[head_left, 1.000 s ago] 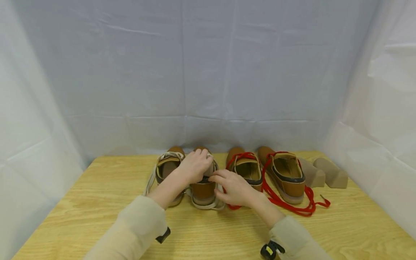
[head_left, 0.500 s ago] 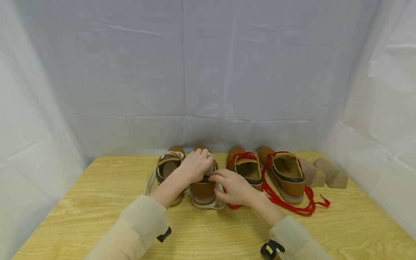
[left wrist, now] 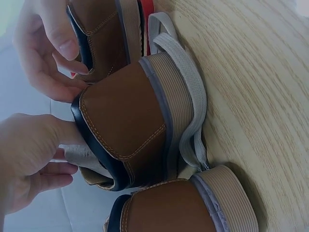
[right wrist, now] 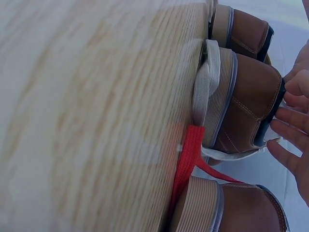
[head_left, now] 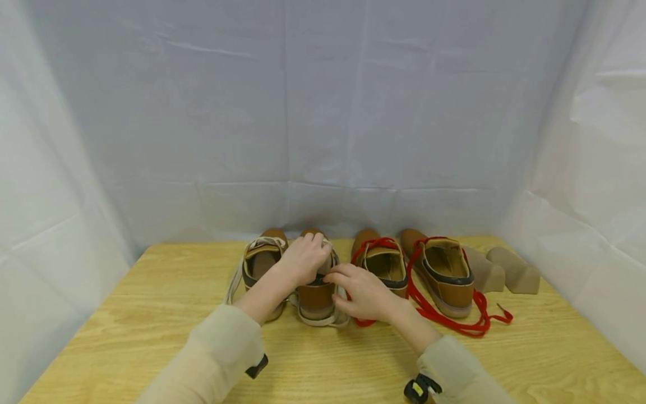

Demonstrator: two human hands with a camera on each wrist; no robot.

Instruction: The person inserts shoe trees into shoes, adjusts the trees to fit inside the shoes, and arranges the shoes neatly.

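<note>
White sheeting is hanging behind and to both sides of a pale wooden table (head_left: 151,314). Left of the grip, a brown shoe (head_left: 259,264) with beige laces is standing with its heel toward the person. Just beside it, the second beige-laced shoe (head_left: 315,297) is sitting under both hands. The left hand (head_left: 303,259) is lying over this shoe's opening, fingers curled down into it and gripping the tongue area. The right hand (head_left: 364,293) is touching the shoe's heel collar, fingertips pinching at the beige lace (right wrist: 205,87) there, which is looping round the heel on the table. Right of the grip, two brown shoes with red laces (head_left: 444,275) are standing side by side, their red lace (head_left: 454,324) trailing across the wood. Farther right, two tan shoe inserts (head_left: 512,270) are lying near the sheeting.
</note>
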